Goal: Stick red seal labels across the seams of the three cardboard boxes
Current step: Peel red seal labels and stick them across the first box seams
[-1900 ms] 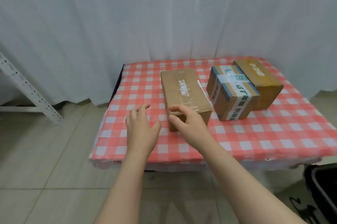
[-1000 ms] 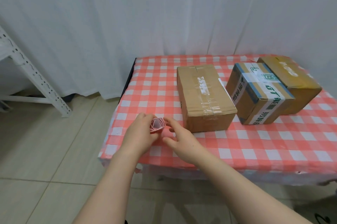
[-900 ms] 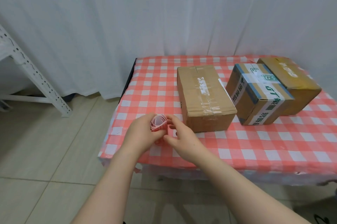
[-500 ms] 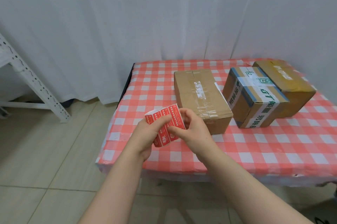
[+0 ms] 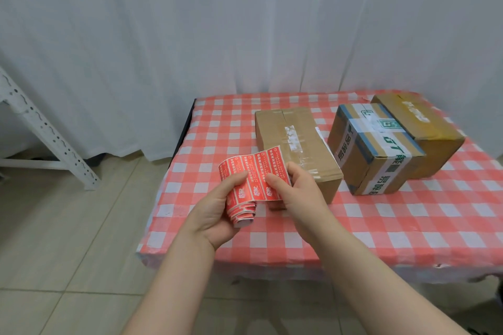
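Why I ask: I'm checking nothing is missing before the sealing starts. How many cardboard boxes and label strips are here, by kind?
3 cardboard boxes
1 red label strip, partly rolled, held in both hands
Total: 4

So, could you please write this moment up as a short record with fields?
Left hand: grips the rolled end of the label strip
Right hand: pinches the strip's unrolled end
Boxes: plain box, printed-tape box and yellow-taped box, side by side on the table
Red labels on boxes: none visible
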